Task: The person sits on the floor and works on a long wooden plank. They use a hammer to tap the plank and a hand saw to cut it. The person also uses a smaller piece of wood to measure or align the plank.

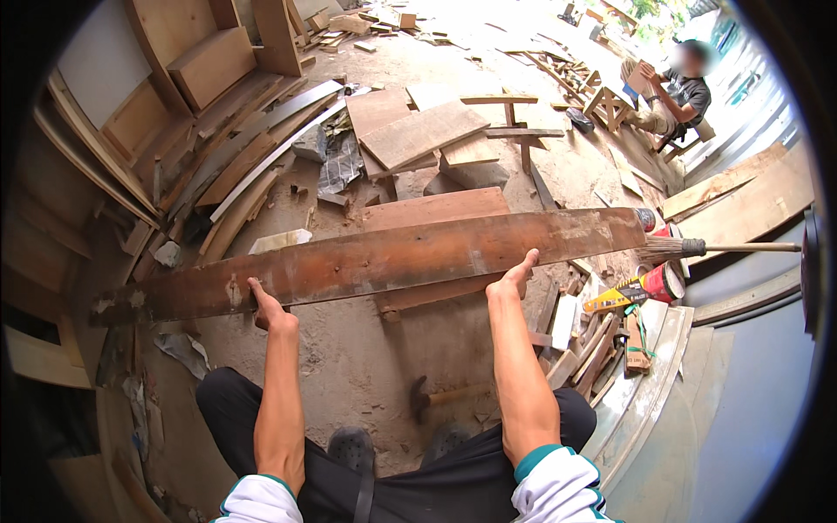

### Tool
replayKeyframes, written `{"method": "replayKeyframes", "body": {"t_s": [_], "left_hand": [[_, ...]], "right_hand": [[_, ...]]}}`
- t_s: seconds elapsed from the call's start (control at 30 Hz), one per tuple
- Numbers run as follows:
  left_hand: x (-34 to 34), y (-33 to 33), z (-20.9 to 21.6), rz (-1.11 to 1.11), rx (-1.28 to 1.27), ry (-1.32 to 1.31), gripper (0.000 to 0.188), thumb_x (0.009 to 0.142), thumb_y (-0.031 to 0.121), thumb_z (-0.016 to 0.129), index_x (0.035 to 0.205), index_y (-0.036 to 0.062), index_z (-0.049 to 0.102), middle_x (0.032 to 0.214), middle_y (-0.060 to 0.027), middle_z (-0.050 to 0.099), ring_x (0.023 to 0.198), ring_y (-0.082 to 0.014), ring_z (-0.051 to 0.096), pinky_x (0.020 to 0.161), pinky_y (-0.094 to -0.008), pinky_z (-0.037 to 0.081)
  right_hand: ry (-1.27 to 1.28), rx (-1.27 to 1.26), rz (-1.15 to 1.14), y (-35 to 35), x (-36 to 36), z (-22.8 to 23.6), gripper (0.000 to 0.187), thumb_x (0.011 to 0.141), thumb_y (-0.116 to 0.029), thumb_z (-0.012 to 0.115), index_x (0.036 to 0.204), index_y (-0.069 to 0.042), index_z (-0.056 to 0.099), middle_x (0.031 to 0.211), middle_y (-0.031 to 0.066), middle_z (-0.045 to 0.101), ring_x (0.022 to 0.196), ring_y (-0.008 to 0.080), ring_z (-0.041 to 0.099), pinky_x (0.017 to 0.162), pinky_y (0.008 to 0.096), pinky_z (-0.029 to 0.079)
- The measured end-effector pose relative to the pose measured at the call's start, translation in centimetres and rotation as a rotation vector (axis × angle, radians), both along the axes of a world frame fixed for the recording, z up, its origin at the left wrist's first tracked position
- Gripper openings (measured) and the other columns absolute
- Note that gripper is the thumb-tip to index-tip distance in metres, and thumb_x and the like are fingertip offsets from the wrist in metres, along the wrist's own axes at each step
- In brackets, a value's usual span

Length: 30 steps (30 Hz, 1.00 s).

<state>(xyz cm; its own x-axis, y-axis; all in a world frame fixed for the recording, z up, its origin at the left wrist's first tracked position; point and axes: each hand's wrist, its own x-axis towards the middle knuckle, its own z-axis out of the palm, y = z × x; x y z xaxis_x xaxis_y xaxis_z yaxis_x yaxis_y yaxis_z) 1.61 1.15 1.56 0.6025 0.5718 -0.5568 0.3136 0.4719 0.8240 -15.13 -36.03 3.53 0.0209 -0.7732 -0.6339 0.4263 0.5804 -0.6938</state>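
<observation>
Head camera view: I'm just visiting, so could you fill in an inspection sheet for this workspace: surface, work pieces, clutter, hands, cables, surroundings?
Surface: dusty floor, littered with wood scraps.
Work pieces: long board, reddish-brown, worn, pale patches; a reddish panel lies partly behind it, contact unclear.
Clutter: hammer ahead of the shoes; brush by the board's right end; yellow tube and red can at right.
Hands: left hand and right hand both grip the board's near edge, thumbs on its upper face.
Cables: nothing seen.
Surroundings: wooden cabinet upper left; another person seated upper right.
</observation>
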Motion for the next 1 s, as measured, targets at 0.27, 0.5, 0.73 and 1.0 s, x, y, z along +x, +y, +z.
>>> {"method": "replayKeyframes", "body": {"t_s": [0.27, 0.5, 0.73, 1.0], "left_hand": [[2.9, 0.4, -1.2, 0.016, -0.031, 0.032, 0.103, 0.072, 0.064, 0.082, 0.137, -0.0087, 0.047, 0.139, -0.0138, 0.054, 0.119, -0.0266, 0.059, 0.099, -0.0416, 0.054], [1.9, 0.1, -1.3, -0.019, -0.016, 0.049, 0.1, 0.075, 0.061, 0.082, 0.14, -0.0044, 0.045, 0.14, -0.0098, 0.056, 0.118, -0.0267, 0.059, 0.102, -0.0438, 0.05], [1.2, 0.8, -2.2, -0.082, -0.116, -0.009, 0.095, 0.076, 0.06, 0.08, 0.136, -0.0066, 0.046, 0.132, -0.0103, 0.059, 0.109, -0.0268, 0.065, 0.091, -0.0427, 0.06], [0.9, 2.0, -2.5, -0.145, -0.134, 0.086, 0.092, 0.076, 0.061, 0.081, 0.139, 0.0034, 0.046, 0.127, -0.0068, 0.061, 0.104, -0.0252, 0.065, 0.082, -0.039, 0.06]], "right_hand": [[0.055, 0.09, 0.006, 0.6, 1.1, 0.5, 0.133, 0.08, -0.073, 0.066, 0.15, 0.009, -0.013, 0.153, 0.0196, 0.039, 0.132, 0.0338, 0.051, 0.111, 0.0467, 0.046], [0.009, 0.102, 0.139, -0.3, -2.8, -2.6, 0.119, 0.082, -0.078, 0.061, 0.15, 0.012, 0.023, 0.15, 0.0185, 0.044, 0.132, 0.0315, 0.052, 0.109, 0.0477, 0.045], [0.715, -0.073, 0.487, -5.6, -4.6, -2.1, 0.101, 0.086, -0.066, 0.065, 0.143, 0.013, 0.04, 0.146, 0.0268, 0.048, 0.135, 0.0374, 0.048, 0.113, 0.0452, 0.038], [0.723, -0.21, 0.618, -7.7, -3.6, -3.8, 0.097, 0.089, -0.069, 0.059, 0.132, 0.018, 0.051, 0.141, 0.0318, 0.052, 0.134, 0.0394, 0.05, 0.109, 0.0468, 0.04]]}}
